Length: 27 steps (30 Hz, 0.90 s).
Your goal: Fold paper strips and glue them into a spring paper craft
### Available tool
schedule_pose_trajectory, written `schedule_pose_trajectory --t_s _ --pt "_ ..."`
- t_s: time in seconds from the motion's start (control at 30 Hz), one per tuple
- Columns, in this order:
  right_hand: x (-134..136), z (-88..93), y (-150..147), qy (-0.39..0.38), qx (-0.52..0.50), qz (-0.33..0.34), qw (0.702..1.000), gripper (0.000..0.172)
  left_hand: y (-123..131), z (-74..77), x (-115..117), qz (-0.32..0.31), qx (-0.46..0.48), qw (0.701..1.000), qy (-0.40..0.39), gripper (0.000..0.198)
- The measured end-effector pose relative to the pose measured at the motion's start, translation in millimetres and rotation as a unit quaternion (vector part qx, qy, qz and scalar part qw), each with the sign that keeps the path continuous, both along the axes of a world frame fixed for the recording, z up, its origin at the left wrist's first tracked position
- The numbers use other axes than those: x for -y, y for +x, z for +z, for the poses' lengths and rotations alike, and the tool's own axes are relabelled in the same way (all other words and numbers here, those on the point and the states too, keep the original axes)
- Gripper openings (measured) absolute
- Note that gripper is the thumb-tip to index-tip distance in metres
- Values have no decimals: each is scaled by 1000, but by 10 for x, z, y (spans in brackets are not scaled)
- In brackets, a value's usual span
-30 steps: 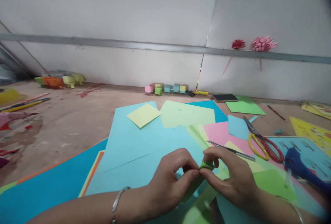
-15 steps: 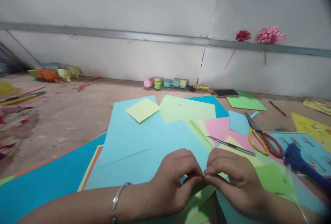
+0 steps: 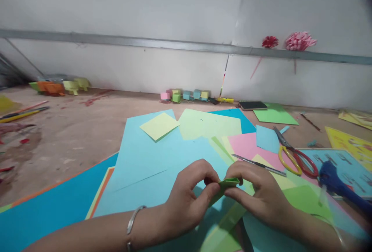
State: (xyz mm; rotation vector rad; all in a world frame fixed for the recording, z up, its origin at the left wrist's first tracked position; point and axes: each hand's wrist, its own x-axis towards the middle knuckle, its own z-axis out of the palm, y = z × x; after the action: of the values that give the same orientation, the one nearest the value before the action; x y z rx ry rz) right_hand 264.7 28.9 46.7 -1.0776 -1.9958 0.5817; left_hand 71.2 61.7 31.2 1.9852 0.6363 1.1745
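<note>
A small piece of folded green paper point(image 3: 228, 183) is pinched between both hands, its folded edge facing up. My left hand point(image 3: 194, 194) grips its left end with thumb and fingers. On the other side, my right hand point(image 3: 255, 190) holds the right end between thumb and forefinger. Both hands hover over a light blue paper sheet point(image 3: 145, 159). A pale yellow square of paper point(image 3: 159, 126) lies on that sheet. Just beyond my right hand is a craft knife point(image 3: 258, 164), with scissors point(image 3: 293, 155) farther right.
A blue glue gun point(image 3: 340, 186) lies at the right, by a green paper sheet point(image 3: 308, 201). Small paper cubes point(image 3: 187, 95) line the wall, near a phone point(image 3: 252, 106). Orange paper shapes point(image 3: 52, 88) stand at the far left. Pens point(image 3: 23, 114) lie below them.
Both hands have risen slightly, and the folded green paper between them has come into plain view. My right hand has shifted a little left. The camera view has moved slightly.
</note>
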Motion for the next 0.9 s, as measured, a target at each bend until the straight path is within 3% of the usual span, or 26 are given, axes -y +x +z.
schedule_pose_trajectory --t_s 0.13,0.3,0.5,0.63,0.8,0.9 --pt "30 -33 -17 5 -1 3 1000 8 -12 23 10 -22 5 999 35 3" --pt "59 -35 -31 7 17 21 1000 4 -21 28 1 -15 -6 998 62 10" --pt "77 -20 -33 33 -1 13 999 16 -30 41 3 -17 -4 999 49 11" --pt "103 -7 -17 40 -8 17 999 18 -28 82 17 -25 -12 1000 -10 12" --pt "68 43 19 -43 -13 44 998 24 -32 121 -31 -49 -32 995 -79 15" --pt "49 39 14 -43 32 34 998 19 -39 124 -77 -62 -69 989 -112 15"
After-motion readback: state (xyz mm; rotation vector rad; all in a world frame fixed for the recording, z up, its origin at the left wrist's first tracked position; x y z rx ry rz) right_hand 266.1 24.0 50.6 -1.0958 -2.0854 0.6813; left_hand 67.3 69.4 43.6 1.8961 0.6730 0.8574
